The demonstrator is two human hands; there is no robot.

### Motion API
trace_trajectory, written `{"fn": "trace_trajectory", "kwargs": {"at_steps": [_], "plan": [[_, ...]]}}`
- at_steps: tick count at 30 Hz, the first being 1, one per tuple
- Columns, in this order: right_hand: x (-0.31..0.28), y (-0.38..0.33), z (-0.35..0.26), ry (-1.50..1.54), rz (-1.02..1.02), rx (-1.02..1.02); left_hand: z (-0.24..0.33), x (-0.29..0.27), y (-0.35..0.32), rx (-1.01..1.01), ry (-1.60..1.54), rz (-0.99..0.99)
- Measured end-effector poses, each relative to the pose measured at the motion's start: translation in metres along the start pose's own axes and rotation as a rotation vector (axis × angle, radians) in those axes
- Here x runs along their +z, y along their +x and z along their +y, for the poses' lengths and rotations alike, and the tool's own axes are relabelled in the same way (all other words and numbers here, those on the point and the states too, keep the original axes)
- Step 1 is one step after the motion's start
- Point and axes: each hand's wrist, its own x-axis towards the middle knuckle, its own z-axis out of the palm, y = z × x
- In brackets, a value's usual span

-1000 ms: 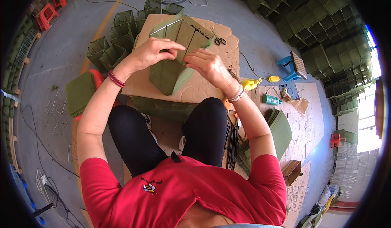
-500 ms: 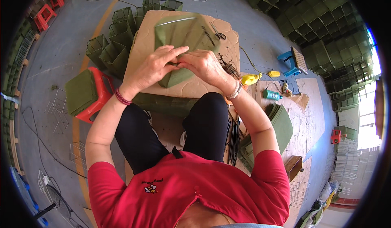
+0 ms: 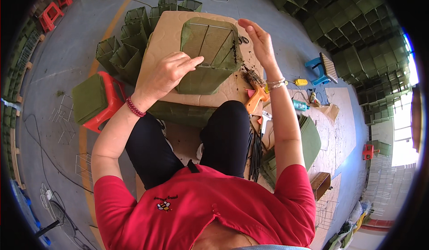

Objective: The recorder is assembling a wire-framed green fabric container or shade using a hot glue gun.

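Note:
A green fabric box [image 3: 201,81] on a wire frame lies on the cardboard-topped table [image 3: 156,58], with thin rods and a dark row along its right side. My left hand [image 3: 170,72] is closed at the box's near left rim, index finger stretched over it; its thumb is mostly hidden. Past the box's right side my raised right hand [image 3: 260,43] holds nothing, its fingers stretched out. Scissors [image 3: 243,40] lie beside that hand, partly covered. Below its wrist sits an orange glue gun [image 3: 255,99] by the table's edge, with a white glue gun [image 3: 265,121] lower down.
Several green boxes [image 3: 125,57] stand left of the table. A red stool [image 3: 115,93] carries stacked green sheets [image 3: 89,99]. Black sticks [image 3: 254,154] and a green stack [image 3: 309,136] lie to my right, near a teal bottle [image 3: 300,105]. Cables cross the floor.
My right hand has left the rim and moved up and right, opening. The box now shows its framed side, turned and shifted right. The orange and white glue guns have come into sight.

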Motion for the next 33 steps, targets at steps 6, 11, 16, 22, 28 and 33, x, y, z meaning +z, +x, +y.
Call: {"fn": "trace_trajectory", "kwargs": {"at_steps": [6, 11, 16, 22, 28, 33], "plan": [[0.018, 0.034, 0.018, 0.130, -0.249, 0.217, -0.035, -0.014, 0.019, 0.088, 0.048, -0.172], [0.027, 0.017, -0.020, -0.046, -0.243, 0.297, -0.070, -0.043, 0.009, 0.083, 0.046, -0.212], [0.023, -0.004, -0.002, 0.237, -0.159, 0.296, -0.036, -0.039, 0.006, -0.015, 0.008, -0.169], [0.028, 0.016, -0.007, 0.434, -0.226, 0.366, -0.017, -0.006, 0.019, -0.146, -0.176, -0.093], [0.020, -0.012, -0.012, 0.395, -0.196, 0.409, -0.051, -0.026, 0.021, -0.288, -0.446, -0.251], [0.010, -0.040, -0.029, -0.099, -0.009, 0.045, -0.045, -0.038, 0.029, -0.254, -0.466, -0.402]]}}
